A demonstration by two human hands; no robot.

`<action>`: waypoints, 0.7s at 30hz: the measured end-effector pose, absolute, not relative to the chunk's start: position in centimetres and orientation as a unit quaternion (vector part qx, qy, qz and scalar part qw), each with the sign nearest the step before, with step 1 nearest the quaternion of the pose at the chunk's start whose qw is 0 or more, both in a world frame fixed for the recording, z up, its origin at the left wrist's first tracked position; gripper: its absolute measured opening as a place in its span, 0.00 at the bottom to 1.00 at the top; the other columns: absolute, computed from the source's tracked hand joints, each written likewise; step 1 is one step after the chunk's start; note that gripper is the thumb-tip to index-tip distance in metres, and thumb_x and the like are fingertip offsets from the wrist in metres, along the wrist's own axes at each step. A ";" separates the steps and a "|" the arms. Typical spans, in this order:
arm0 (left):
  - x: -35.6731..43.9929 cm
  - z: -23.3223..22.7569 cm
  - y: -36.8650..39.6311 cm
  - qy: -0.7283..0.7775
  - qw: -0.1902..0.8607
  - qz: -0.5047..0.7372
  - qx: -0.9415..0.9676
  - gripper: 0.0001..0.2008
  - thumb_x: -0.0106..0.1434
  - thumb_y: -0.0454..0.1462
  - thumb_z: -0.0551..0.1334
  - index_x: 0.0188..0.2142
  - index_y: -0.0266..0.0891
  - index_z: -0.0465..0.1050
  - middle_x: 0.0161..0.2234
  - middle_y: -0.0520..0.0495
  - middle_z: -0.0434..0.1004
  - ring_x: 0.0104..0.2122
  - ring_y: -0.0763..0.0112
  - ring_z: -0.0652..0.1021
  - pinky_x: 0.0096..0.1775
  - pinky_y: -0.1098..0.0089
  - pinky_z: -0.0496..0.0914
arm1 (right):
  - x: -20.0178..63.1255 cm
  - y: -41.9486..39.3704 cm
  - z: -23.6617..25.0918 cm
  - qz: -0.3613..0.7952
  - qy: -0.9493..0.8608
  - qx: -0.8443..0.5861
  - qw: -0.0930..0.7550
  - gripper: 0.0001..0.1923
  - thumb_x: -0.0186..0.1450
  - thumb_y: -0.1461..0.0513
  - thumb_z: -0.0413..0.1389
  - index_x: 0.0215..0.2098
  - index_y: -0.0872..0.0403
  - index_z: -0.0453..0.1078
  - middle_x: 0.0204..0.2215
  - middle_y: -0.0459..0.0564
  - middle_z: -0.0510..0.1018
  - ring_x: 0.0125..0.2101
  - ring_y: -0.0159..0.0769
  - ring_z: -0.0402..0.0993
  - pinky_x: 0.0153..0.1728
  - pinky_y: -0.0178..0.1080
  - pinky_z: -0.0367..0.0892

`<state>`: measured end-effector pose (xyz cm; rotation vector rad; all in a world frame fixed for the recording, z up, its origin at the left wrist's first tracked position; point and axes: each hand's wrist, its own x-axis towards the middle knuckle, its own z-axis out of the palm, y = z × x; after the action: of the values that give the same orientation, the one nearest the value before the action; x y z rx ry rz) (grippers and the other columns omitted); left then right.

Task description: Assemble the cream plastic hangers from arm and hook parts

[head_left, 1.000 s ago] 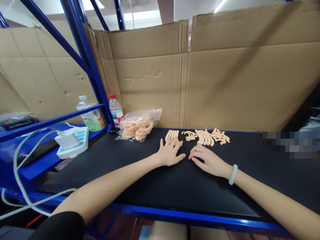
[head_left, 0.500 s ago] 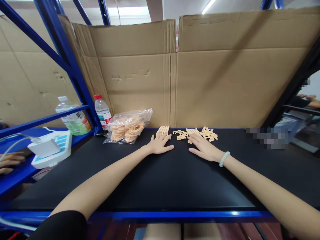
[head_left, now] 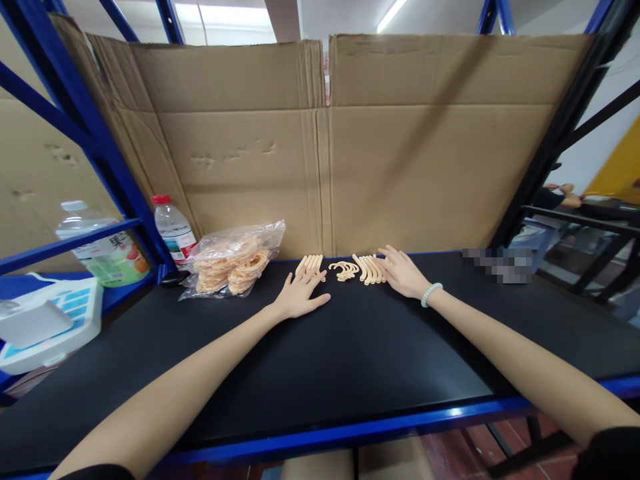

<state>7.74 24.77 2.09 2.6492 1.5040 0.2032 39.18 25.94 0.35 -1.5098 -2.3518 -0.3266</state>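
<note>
Peach plastic hook pieces (head_left: 367,268): laid in rows on the black counter (head_left: 320,360), by the cardboard wall.
Left hand (head_left: 299,298): flat, fingers spread, tips touching the straight peach sticks (head_left: 309,264); holds nothing.
Right hand (head_left: 403,273): flat, open, covering the rightmost pieces.
Clear bag of peach rings (head_left: 233,259): left.

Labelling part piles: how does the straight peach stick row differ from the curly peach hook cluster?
The straight peach stick row lies parallel and tidy under the left hand fingertips; the curly peach hook cluster is curved, tangled and untouched. Both are peach plastic on the black mat.
</note>
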 end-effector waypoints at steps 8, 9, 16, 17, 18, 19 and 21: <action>7.4 1.7 24.8 0.475 0.028 0.102 0.873 0.31 0.65 0.54 0.49 0.64 0.46 0.53 0.67 0.40 0.48 0.66 0.49 0.49 0.60 0.41 0.44 | 43.9 28.6 -1.7 -0.064 -0.801 -0.574 0.158 0.23 0.70 0.54 0.39 0.58 0.52 0.64 0.62 0.55 0.61 0.61 0.46 0.55 0.59 0.51 0.55; 7.4 1.7 24.8 0.475 0.026 0.107 0.873 0.31 0.65 0.54 0.50 0.64 0.46 0.54 0.67 0.40 0.48 0.65 0.49 0.50 0.60 0.40 0.44 | 44.1 28.8 -1.7 -0.061 -0.797 -0.578 0.164 0.23 0.71 0.54 0.38 0.57 0.51 0.64 0.62 0.54 0.61 0.61 0.46 0.55 0.59 0.52 0.55; 7.3 1.6 24.8 0.460 0.016 0.153 0.874 0.26 0.65 0.50 0.53 0.60 0.45 0.59 0.63 0.39 0.57 0.63 0.49 0.57 0.58 0.39 0.49 | 44.1 28.3 -1.7 -0.055 -0.766 -0.598 0.230 0.24 0.70 0.50 0.38 0.59 0.47 0.62 0.62 0.56 0.59 0.63 0.53 0.50 0.55 0.62 0.55; 7.3 1.6 24.8 0.459 0.013 0.166 0.873 0.26 0.65 0.49 0.53 0.60 0.44 0.59 0.62 0.39 0.59 0.62 0.50 0.59 0.58 0.40 0.50 | 44.0 28.0 -1.6 -0.056 -0.764 -0.595 0.244 0.25 0.70 0.50 0.38 0.59 0.48 0.62 0.62 0.57 0.60 0.63 0.53 0.50 0.55 0.62 0.54; 7.2 1.6 24.9 0.460 0.009 0.180 0.870 0.25 0.64 0.47 0.54 0.59 0.42 0.60 0.61 0.39 0.61 0.61 0.51 0.61 0.58 0.42 0.52 | 44.0 27.8 -1.4 -0.058 -0.764 -0.588 0.259 0.25 0.70 0.50 0.38 0.58 0.49 0.62 0.61 0.58 0.61 0.62 0.52 0.51 0.56 0.61 0.54; 7.2 1.6 25.0 0.462 0.004 0.195 0.865 0.24 0.64 0.45 0.55 0.58 0.41 0.60 0.59 0.38 0.62 0.60 0.52 0.62 0.58 0.44 0.54 | 43.9 27.6 -1.3 -0.059 -0.766 -0.579 0.273 0.24 0.70 0.51 0.39 0.57 0.50 0.63 0.60 0.58 0.63 0.62 0.51 0.53 0.56 0.60 0.54; 7.1 1.5 25.2 0.473 -0.005 0.224 0.852 0.23 0.62 0.42 0.57 0.55 0.38 0.60 0.55 0.37 0.65 0.56 0.53 0.66 0.56 0.49 0.60 | 43.8 27.1 -1.0 -0.059 -0.771 -0.556 0.304 0.23 0.69 0.51 0.40 0.54 0.52 0.66 0.57 0.58 0.67 0.60 0.49 0.57 0.57 0.57 0.55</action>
<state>7.09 25.17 1.47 2.6850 1.4922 0.7070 43.75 27.12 -0.99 -1.4741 -2.0429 -0.1559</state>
